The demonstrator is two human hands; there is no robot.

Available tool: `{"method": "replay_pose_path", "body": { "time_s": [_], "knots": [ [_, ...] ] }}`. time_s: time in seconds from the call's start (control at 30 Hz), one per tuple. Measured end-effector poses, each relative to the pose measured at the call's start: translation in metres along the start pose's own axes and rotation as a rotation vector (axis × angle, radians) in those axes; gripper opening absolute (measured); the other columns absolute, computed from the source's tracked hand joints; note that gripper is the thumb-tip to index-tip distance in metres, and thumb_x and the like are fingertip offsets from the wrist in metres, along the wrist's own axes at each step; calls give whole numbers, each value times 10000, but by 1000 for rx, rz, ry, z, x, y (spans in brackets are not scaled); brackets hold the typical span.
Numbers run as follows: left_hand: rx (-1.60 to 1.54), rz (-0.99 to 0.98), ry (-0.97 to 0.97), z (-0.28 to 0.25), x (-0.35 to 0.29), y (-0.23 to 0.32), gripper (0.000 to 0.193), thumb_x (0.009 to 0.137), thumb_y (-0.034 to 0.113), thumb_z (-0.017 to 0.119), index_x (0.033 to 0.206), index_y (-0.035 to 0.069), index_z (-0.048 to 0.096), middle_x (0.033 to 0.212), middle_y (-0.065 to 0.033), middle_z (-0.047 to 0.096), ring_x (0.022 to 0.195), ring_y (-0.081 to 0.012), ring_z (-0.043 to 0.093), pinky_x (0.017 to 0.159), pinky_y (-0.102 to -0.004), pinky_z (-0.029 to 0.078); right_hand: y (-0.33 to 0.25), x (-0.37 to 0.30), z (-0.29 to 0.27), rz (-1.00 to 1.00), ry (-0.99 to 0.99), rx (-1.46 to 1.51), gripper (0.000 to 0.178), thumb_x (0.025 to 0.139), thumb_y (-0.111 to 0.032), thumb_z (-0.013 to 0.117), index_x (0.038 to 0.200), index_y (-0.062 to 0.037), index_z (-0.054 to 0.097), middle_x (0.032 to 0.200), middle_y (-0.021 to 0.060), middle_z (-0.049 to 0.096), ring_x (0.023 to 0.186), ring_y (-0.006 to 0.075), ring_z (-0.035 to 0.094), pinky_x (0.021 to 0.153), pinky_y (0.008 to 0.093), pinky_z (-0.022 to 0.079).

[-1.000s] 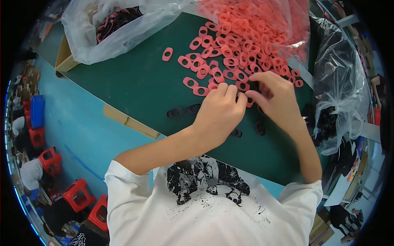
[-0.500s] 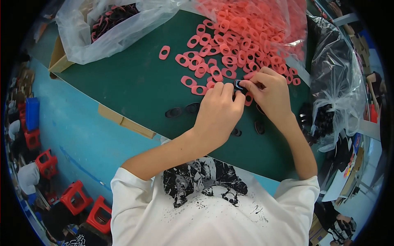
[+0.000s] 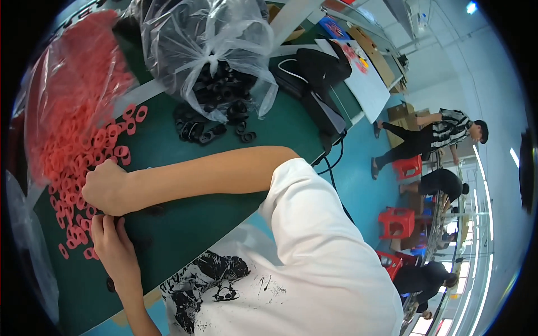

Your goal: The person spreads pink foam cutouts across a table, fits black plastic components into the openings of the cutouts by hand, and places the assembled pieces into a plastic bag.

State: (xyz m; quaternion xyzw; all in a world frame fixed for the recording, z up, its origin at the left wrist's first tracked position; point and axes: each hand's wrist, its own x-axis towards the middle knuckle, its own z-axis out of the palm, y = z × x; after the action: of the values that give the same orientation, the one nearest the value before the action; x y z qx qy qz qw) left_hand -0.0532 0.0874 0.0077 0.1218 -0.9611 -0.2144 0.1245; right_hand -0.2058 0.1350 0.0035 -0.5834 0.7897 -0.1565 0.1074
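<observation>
My right hand (image 3: 107, 188), closed like a fist, rests at the near edge of a pile of pink oval rings (image 3: 70, 187). Its fingertips are turned away, so whatever they grip is hidden. Just below it, my left hand (image 3: 115, 246) has its fingers bent and drawn together, their tips against the right hand. Anything between them cannot be made out. More pink rings spill from a clear plastic bag (image 3: 84, 73) at the far left. A small black oval piece (image 3: 110, 284) lies beside my left wrist.
A knotted clear bag (image 3: 207, 33) of black parts stands at the back, with loose black pieces (image 3: 193, 127) before it on the green table (image 3: 190, 218). A black fabric bag (image 3: 322, 73) lies farther right. Beyond are red stools (image 3: 397, 222) and several people.
The view has swung to the right, so the table and hands now appear at the left. Both hands stay together by the pink rings; the black piece seen between the fingers is now hidden.
</observation>
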Motion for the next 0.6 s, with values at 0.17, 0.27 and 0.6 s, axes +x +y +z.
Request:
{"method": "replay_pose_path", "body": {
  "time_s": [0.17,0.27,0.6],
  "knots": [
    [54,32,-55,-2,1,21,209,819,39,654,1022,6,615,943,-190,564,926,-377,570,746,-467,474,10,-38,-13,55,68,-29,212,680,-223,715,812,-60,687,865,150,680,825,334,704,644,465,573],
    [44,25,3,5,-3,30,260,818,38,662,1065,-22,611,931,-164,547,906,-344,562,765,-435,483,10,-44,-28,120,-32,-55,186,788,-188,712,902,-54,654,881,132,677,890,304,688,704,417,557],
    [23,29,50,-8,-18,15,291,776,-35,692,1058,-57,624,882,-110,527,833,-273,551,696,-370,496,73,-176,-125,292,126,75,288,765,-25,737,1036,-19,642,901,115,635,737,287,629,674,371,501]
  ]
}}
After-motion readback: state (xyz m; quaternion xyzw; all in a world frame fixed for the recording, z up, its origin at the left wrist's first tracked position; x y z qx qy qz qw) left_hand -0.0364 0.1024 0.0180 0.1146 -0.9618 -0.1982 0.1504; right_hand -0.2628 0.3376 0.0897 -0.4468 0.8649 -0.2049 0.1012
